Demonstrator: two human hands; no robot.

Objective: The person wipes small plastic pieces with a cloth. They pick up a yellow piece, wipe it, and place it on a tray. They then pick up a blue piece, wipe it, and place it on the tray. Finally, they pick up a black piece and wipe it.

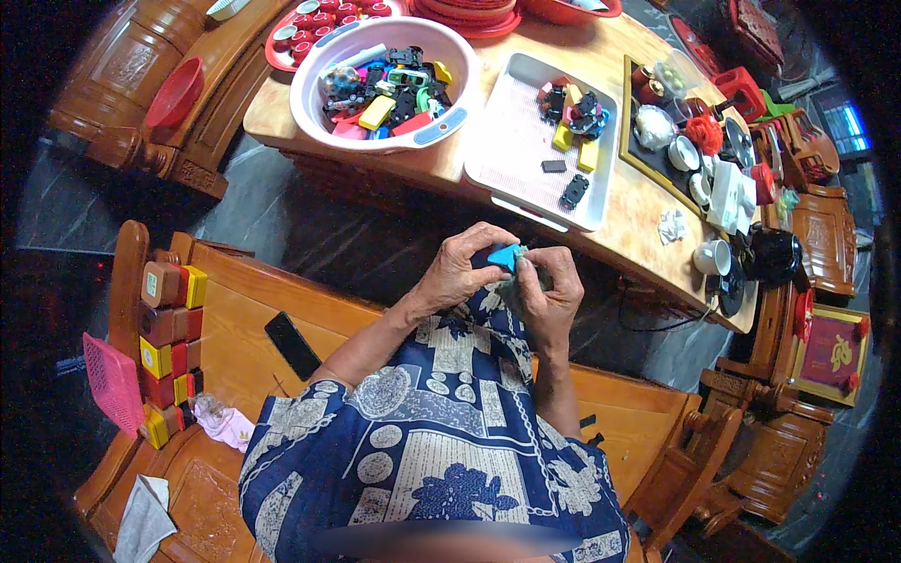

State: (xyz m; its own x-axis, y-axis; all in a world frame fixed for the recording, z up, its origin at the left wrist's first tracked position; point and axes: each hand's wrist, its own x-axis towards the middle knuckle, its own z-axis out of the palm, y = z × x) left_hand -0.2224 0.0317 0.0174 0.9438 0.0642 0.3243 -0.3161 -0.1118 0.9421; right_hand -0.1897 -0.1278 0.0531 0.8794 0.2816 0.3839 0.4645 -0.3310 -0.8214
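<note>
My left hand [468, 266] pinches a small blue piece [502, 257] between thumb and fingers, above my lap. My right hand [551, 285] meets it from the other side, its fingertips closed on something small and greyish at the piece's edge; what that is cannot be made out. Beyond my hands, a white plastic tray [493, 165] on the table holds yellow blocks [588, 155], a black toy part [575, 191] and a heap of mixed toy pieces. To its left stands a white basin [303, 105] full of toy cars, blocks and other parts.
Red plates [464, 15] and a red tray of cups [271, 53] sit at the table's far side. On the right are a dark tea tray [654, 158], a white mug [712, 257] and crumpled tissue [673, 227]. A phone [293, 345] and stacked blocks [169, 302] lie on the wooden bench.
</note>
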